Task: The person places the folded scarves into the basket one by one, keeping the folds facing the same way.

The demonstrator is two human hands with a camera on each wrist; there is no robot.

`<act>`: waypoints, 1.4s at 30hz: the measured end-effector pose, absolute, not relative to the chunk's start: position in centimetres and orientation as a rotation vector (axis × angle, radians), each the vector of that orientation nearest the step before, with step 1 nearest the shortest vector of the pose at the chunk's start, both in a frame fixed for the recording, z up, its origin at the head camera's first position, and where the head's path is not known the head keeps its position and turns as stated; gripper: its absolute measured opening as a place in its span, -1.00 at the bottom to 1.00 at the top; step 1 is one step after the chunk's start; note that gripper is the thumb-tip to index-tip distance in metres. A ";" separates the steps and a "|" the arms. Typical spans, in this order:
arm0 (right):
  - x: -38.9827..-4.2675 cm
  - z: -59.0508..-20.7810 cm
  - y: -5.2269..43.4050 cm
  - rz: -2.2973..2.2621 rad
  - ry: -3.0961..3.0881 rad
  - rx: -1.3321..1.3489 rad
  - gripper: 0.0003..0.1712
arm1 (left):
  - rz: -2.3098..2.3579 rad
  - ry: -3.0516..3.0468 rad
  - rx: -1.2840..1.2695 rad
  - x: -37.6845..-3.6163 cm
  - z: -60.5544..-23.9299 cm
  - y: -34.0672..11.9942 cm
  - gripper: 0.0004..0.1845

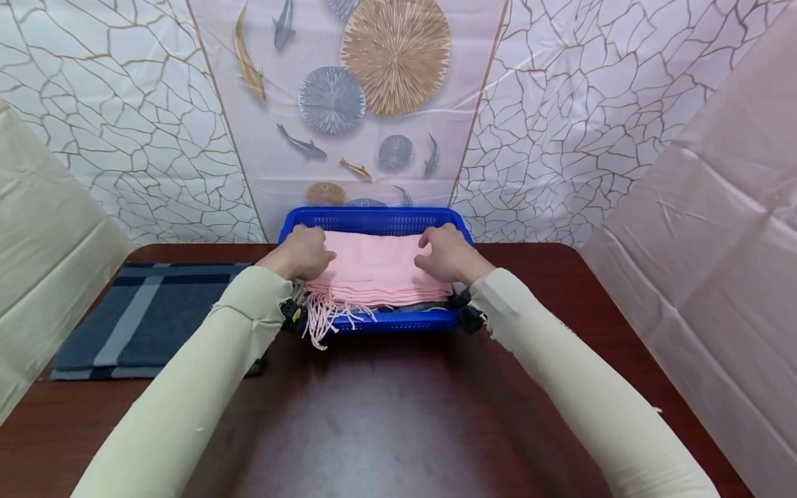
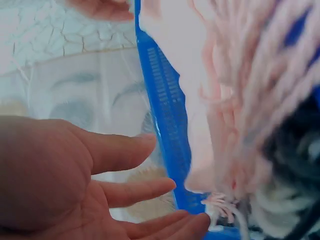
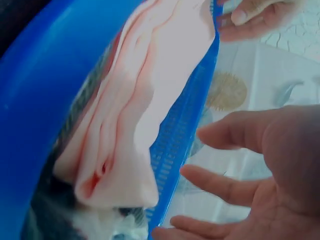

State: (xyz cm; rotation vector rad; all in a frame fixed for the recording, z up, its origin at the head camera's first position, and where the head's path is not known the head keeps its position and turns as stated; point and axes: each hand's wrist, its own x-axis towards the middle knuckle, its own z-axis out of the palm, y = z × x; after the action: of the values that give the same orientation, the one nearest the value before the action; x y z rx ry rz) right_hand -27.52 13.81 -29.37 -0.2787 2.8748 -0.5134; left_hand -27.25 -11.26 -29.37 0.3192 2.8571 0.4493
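I note a dk red-brn tbl (image 1: pixel 373 429), glossy top, rounded far corners. Blue plastic bskt (image 1: pixel 376 212) stands ctr, nr far edge; folded grey-blue striped cloth (image 1: pixel 165 321) lies flat, L side.

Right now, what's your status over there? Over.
Left hand, right hand: gripping nothing. Pink cloth: folded in blue basket, fringe over its front. Nothing seen blocking.

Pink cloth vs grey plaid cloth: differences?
The pink cloth is plain; the plaid cloth is dark grey with lighter and darker bands. The pink cloth sits in the blue basket; the plaid cloth lies on the table. Both look folded.
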 end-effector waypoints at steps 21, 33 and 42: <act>-27.7 -31.8 14.6 -0.249 2.548 -0.787 -0.51 | 0.259 2.459 0.744 -25.9 -31.2 -10.3 -0.56; -28.0 -32.6 14.5 -0.224 2.481 -0.792 -0.49 | 0.252 2.456 0.752 -25.9 -31.9 -9.7 -0.59; -27.6 -33.4 14.4 -0.233 2.510 -0.769 -0.47 | 0.240 2.490 0.712 -25.9 -32.7 -9.2 -0.66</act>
State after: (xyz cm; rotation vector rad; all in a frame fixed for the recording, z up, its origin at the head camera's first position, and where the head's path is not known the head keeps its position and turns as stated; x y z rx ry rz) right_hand -27.59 14.40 -33.36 -0.7685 2.5104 -0.2328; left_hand -25.86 -9.23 -32.65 0.7119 2.4902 0.2400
